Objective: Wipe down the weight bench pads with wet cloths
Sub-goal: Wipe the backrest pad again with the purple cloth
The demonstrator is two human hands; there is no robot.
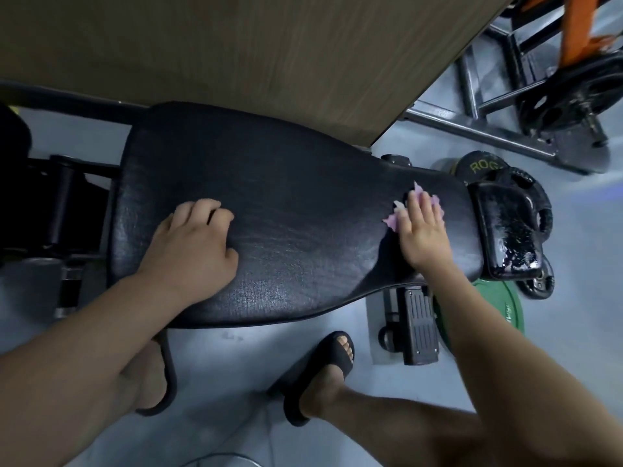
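Here our right hand (423, 230) lies flat, fingers straight, pressing a pink cloth (391, 220) onto the narrow end of the black padded worktop (303, 203). Our left hand (192, 244) rests at the wide end, fingers curled, holding nothing we can see. Beyond, a black weight plate (480, 165) reads "ROG"; the lettering on the green plate (499, 308) is unreadable.

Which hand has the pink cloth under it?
The right hand, pressing flat on the pink cloth at the narrow end of the black leather bench pad. The left hand shows no cloth.
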